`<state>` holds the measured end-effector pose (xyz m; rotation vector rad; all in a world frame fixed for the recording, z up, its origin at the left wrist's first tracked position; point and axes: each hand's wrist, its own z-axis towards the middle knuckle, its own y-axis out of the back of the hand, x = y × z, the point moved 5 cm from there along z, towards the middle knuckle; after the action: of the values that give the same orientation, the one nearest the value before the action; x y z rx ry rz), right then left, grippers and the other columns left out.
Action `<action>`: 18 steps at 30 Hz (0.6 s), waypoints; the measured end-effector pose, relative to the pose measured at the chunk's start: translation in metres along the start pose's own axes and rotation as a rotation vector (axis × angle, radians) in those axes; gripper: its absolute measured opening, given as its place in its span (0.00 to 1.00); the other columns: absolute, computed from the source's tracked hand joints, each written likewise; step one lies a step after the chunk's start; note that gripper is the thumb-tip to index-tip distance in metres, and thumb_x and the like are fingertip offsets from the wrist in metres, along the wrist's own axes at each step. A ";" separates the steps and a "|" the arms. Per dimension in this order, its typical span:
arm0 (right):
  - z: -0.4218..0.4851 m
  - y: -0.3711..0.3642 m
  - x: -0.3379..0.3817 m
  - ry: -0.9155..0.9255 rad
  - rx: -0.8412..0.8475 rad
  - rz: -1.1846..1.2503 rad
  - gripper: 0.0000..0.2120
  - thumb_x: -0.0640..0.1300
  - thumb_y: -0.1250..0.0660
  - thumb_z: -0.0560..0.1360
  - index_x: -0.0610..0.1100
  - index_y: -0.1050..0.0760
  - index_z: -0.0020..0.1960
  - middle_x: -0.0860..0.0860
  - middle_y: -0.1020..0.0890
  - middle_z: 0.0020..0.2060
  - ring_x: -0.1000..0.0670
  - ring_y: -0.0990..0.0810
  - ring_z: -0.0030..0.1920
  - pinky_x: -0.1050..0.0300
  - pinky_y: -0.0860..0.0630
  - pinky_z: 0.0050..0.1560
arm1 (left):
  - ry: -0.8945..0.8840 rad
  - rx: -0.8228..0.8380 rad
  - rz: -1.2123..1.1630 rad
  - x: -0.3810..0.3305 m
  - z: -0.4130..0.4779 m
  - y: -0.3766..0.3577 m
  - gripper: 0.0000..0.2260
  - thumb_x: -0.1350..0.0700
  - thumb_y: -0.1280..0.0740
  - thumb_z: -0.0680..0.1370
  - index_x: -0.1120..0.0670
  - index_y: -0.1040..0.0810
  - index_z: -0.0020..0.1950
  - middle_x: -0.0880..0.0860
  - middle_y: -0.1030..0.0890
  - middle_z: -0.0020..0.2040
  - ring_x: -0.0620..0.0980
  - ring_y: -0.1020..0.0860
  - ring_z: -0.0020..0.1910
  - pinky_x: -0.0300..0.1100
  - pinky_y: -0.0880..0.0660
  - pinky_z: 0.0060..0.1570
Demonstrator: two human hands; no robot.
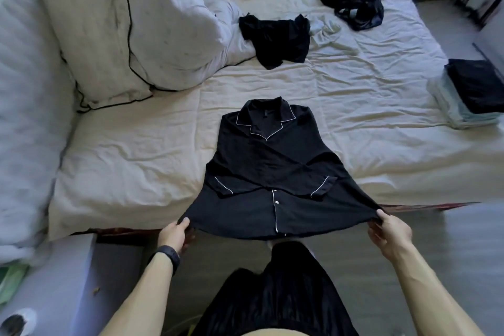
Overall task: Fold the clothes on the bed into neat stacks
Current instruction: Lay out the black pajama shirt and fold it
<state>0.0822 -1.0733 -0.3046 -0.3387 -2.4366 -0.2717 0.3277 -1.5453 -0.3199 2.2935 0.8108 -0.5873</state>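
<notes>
- While it fills most of the view, the bed [354, 95] shows a creased pale sheet, w/ a white duvet [24, 117] bunched along its left side & a pillow [92, 35] w/ dark piping leaning there.
- Black pyjama shirt [267, 161] lies front-up at ctr of the bed's near edge. Collar points away from the person, both sleeves are folded in across the front, white piping on collar & cuffs. Hem reaches past the bed edge, stretched taut btw the hands.
- Crumpled black top [275, 41] lies farther back, touching the duvet.
- Black heap [351, 5] sits at the far right corner, well apart from the shirt.
- Folded stack [474, 90] at the bed's right edge: dark piece atop pale ones.
- L hand [174, 234]: fingers pinch the hem's left corner; dark band [166, 256] on the wrist.
- R hand [390, 234]: fingers pinch the hem's right corner.
</notes>
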 end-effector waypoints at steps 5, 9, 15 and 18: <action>0.022 -0.024 0.033 0.013 0.026 0.036 0.06 0.42 0.33 0.82 0.47 0.25 0.46 0.52 0.17 0.28 0.54 0.18 0.31 0.57 0.23 0.33 | -0.034 0.070 -0.148 -0.045 0.016 -0.016 0.06 0.53 0.36 0.83 0.53 0.21 0.55 0.52 0.17 0.47 0.53 0.19 0.44 0.43 0.24 0.36; 0.045 -0.071 0.072 0.005 0.076 0.021 0.07 0.42 0.35 0.83 0.48 0.25 0.46 0.51 0.16 0.34 0.52 0.19 0.41 0.56 0.25 0.40 | 0.019 0.090 -0.231 -0.097 0.036 -0.042 0.05 0.54 0.36 0.83 0.52 0.22 0.50 0.51 0.17 0.45 0.49 0.19 0.42 0.43 0.30 0.38; 0.100 -0.171 0.143 -0.007 0.078 -0.057 0.06 0.42 0.35 0.83 0.46 0.26 0.46 0.49 0.22 0.41 0.51 0.22 0.40 0.56 0.25 0.42 | 0.004 0.085 -0.262 -0.200 0.095 -0.091 0.06 0.53 0.36 0.83 0.51 0.23 0.47 0.49 0.18 0.43 0.49 0.20 0.40 0.42 0.29 0.39; 0.143 -0.233 0.172 -0.022 0.097 -0.102 0.06 0.43 0.34 0.82 0.46 0.26 0.46 0.49 0.22 0.39 0.51 0.22 0.38 0.56 0.26 0.40 | -0.018 0.087 -0.206 -0.250 0.139 -0.123 0.07 0.53 0.35 0.83 0.52 0.22 0.47 0.50 0.18 0.42 0.50 0.20 0.39 0.43 0.29 0.41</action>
<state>-0.2026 -1.2240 -0.3302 -0.1765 -2.4829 -0.1933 0.0396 -1.6637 -0.3227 2.2951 1.0392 -0.7468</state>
